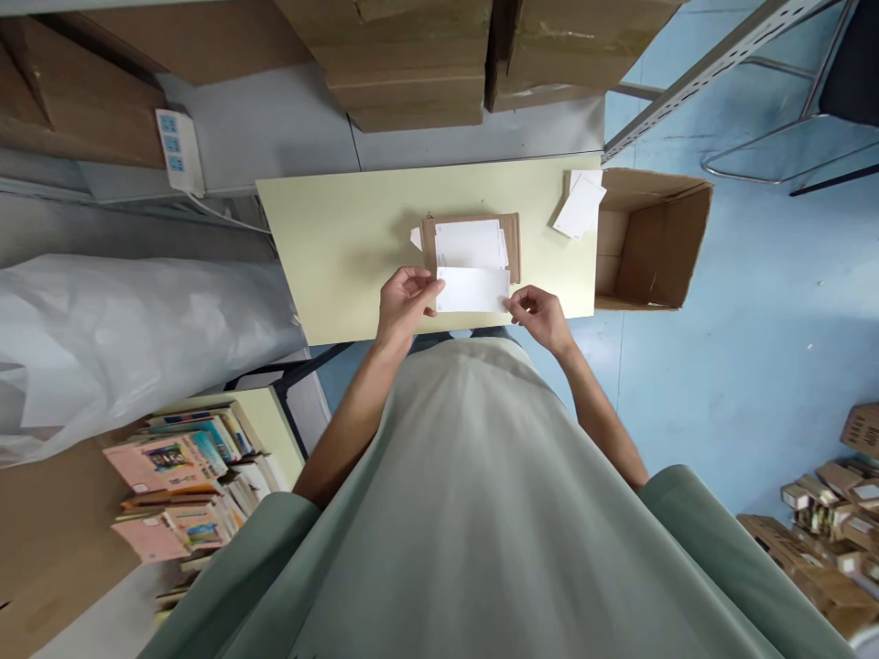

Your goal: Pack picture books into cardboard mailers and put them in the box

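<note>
A white paper card (473, 290) is held level between my two hands near the table's front edge. My left hand (404, 300) pinches its left end between thumb and fingers. At the opposite end, my right hand (539, 315) grips the right edge with thumb and fingertips. Just beyond the held card lies a shallow brown cardboard box (514, 240), with a stack of similar white cards (468, 243) on it. A small white paper corner sticks out at the box's left side. Any print on the held card is too small to read.
The pale yellow table (330, 247) carries more white cards (580, 206) at its far right corner. An open carton (652, 240) stands against its right side. Large cartons (412, 64) sit behind, beside a power strip (179, 151). Books (185, 476) are piled at left.
</note>
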Motion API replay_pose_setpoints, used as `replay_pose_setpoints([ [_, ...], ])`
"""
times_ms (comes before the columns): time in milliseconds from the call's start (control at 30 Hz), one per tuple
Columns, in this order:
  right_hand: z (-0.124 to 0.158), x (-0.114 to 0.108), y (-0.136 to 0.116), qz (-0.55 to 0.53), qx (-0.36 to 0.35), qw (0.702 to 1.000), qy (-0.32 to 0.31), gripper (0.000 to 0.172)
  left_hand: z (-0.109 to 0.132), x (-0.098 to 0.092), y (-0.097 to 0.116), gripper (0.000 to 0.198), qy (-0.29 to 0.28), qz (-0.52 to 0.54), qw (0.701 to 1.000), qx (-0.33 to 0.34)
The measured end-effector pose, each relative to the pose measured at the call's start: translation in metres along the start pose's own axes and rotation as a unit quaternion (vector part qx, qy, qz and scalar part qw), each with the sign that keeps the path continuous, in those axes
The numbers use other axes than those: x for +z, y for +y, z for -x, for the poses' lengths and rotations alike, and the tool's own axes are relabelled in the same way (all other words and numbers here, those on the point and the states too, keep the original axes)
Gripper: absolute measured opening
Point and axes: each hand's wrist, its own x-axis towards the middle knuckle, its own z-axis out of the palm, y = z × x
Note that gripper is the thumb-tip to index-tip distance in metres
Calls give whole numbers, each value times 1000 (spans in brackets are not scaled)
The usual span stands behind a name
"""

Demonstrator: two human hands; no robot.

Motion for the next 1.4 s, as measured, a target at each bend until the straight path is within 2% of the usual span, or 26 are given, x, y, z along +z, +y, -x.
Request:
replay_pose_setpoints([
  [133,-21,2,4,-1,10,1000,5,73,-15,2,-2,45,4,-11,1000,20],
  [267,-44,-3,4,-6,-4,1000,-2,73,-41,3,-12,41,26,-32,998,52],
  [467,-80,-12,6,44,5,999,-11,59,-88,11,-32,39,33,-45,996,66],
  [633,-98,-12,12,115,33,993,-1,46,-112,20,-43,39,38,-52,996,61],
  [800,-106,-6,20,158,50,986,11,36,-120,24,-52,35,55,-55,995,55],
  [1033,-110,-2,21,218,52,974,11,21,-119,30,-65,35,98,-102,986,85],
  [1400,-113,4,17,293,63,954,26,18,-118,35,-67,35,123,-113,982,93],
])
